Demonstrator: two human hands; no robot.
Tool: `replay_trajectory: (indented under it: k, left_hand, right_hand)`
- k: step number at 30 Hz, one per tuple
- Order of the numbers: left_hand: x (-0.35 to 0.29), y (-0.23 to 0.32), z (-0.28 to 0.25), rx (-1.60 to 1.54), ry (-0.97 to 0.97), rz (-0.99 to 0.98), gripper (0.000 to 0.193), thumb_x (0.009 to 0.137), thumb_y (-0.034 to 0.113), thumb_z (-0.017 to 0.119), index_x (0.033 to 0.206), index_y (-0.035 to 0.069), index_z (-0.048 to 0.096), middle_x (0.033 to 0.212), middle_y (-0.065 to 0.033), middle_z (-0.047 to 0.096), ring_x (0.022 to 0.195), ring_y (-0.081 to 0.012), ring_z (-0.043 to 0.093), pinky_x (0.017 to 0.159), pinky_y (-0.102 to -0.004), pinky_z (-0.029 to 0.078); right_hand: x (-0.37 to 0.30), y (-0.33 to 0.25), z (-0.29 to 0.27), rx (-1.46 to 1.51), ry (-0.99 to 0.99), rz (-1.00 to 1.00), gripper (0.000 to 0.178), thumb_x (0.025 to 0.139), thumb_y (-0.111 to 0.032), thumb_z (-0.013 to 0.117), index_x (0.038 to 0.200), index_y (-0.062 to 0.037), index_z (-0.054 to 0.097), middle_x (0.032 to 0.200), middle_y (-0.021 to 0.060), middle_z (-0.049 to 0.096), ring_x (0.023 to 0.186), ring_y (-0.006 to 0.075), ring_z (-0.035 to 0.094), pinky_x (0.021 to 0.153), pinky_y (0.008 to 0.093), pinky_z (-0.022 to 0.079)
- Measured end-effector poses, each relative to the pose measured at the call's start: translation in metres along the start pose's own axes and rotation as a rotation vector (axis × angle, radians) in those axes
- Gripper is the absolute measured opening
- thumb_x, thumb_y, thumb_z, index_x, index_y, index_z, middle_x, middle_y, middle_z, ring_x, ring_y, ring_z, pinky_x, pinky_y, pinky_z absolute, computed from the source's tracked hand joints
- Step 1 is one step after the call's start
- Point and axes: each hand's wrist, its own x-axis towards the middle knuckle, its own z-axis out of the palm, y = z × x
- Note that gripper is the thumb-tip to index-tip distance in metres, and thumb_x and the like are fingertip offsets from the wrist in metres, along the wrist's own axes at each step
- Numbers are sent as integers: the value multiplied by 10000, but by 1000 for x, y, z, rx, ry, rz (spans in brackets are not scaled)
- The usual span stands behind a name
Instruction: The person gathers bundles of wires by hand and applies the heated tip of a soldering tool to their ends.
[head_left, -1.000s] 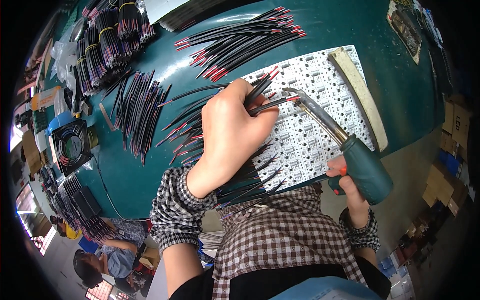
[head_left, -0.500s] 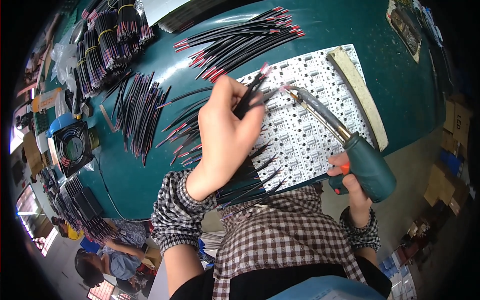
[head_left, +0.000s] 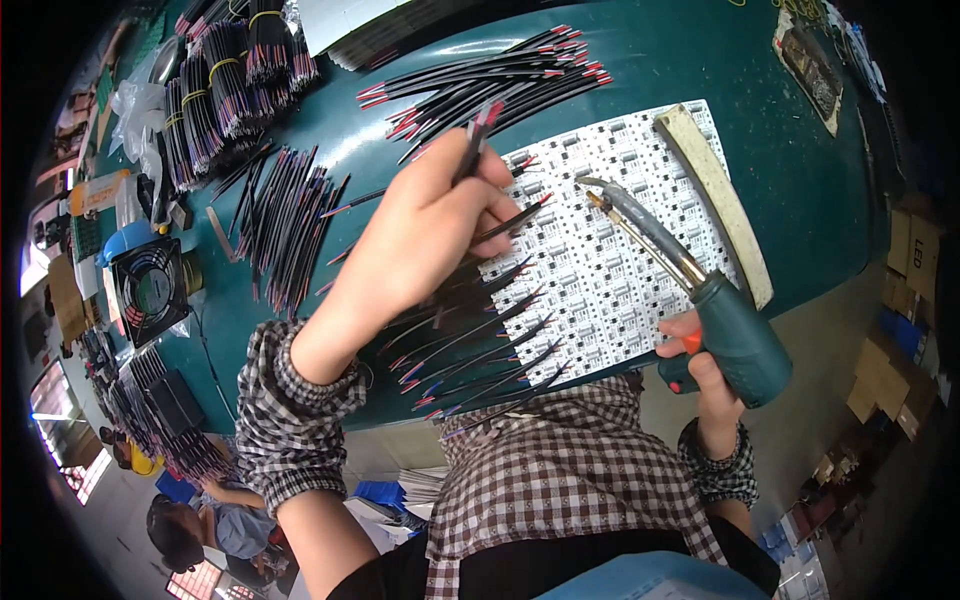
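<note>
My left hand [head_left: 420,225] is closed on a small bunch of black wires [head_left: 478,138] with red tips, held over the left edge of a white circuit board panel [head_left: 610,280]. Just by its fingertips, another black wire [head_left: 520,216] reaches onto the panel; whether the fingers touch it I cannot tell. In my right hand [head_left: 708,385] is a green soldering gun [head_left: 742,340], its bent tip above the panel and apart from the wires. Several wires [head_left: 480,345] run from the panel's near left edge.
A beige curved strip [head_left: 712,190] lies along the panel's right side. Loose black wires [head_left: 500,80] lie beyond it, more [head_left: 290,225] at left. Banded wire bundles [head_left: 215,90] and a small black fan [head_left: 152,285] stand farther left. Another person [head_left: 235,525] sits at lower left.
My left hand has drawn left, away from the soldering tip, with the bunch of wires in it. The soldering gun has hardly moved. A wire end now shows on the panel by the fingers.
</note>
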Motion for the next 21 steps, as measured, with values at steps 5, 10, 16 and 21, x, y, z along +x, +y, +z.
replay_trajectory:
  k: [5,10,16,21]
  left_hand:
    - [1,-18,12,460,103,315,142,863,62,570,978,-22,558,880,-78,644,707,-106,579,661,-251,481]
    - [3,-28,14,565,210,396,174,743,69,685,848,-40,600,763,-127,681,661,-174,639,639,-304,504]
    - [3,-49,34,651,480,591,184,711,80,738,766,-7,586,707,-123,668,619,-237,651,585,-324,508]
    - [8,-52,37,678,529,603,206,695,103,748,739,-7,579,689,-137,658,592,-251,649,584,-333,510]
  right_hand:
    - [-1,4,1,12,7,-8,546,914,-429,626,1071,94,612,1000,184,655,848,241,666,735,338,560]
    - [-2,4,0,2,-5,3,557,912,-450,630,1071,83,617,1015,188,648,862,243,665,730,333,573]
    - [-2,6,3,30,-2,-15,516,913,-415,642,1075,74,619,1014,177,646,859,231,660,738,336,564]
    - [0,18,-8,67,-57,-81,597,808,-47,783,1321,63,497,1027,160,699,902,197,696,819,332,582]
